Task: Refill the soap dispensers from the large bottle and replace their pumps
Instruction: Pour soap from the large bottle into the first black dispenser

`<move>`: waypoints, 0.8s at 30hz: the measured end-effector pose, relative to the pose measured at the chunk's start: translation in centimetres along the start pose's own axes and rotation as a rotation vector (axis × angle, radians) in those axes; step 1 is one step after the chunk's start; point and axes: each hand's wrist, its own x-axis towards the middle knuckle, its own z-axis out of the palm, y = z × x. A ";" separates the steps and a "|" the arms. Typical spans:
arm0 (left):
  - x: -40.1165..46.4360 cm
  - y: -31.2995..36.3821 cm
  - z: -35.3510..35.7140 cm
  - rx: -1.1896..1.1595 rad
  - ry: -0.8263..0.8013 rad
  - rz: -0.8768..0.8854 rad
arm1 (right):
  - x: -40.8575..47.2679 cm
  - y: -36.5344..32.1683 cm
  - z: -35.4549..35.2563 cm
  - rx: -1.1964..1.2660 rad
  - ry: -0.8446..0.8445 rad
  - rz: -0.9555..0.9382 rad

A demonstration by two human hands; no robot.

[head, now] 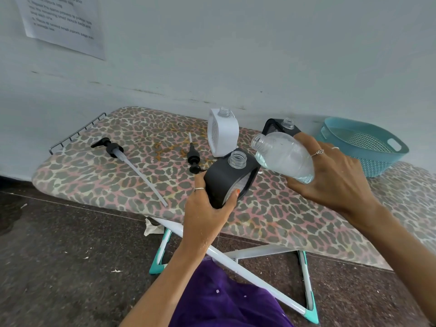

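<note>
Leopard-print ironing board [141, 180] w/ two pumps [113, 147] [194, 156], white dispenser [223, 135], black dispenser [280, 127], teal basket [368, 147].

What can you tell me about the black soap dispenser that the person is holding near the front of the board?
The black dispenser is a squat, rounded block, seemingly matte plastic, with a pale ribbed panel on its side. A clear threaded neck sticks up from the top, open, with no pump fitted. It tilts slightly, its base on the leopard-print board. The left hand grips its lower end, thumb on the panel. The large clear bottle, held tipped in the right hand, has its mouth just above and beside the neck, not touching.
</note>
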 end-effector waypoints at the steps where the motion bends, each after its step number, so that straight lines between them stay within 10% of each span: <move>1: 0.0 0.0 0.0 0.000 0.000 -0.001 | 0.1 0.0 0.0 -0.009 0.009 -0.008; 24: -0.1 0.0 -0.1 0.002 -0.009 0.017 | 0.9 0.2 -0.5 -0.083 0.034 -0.106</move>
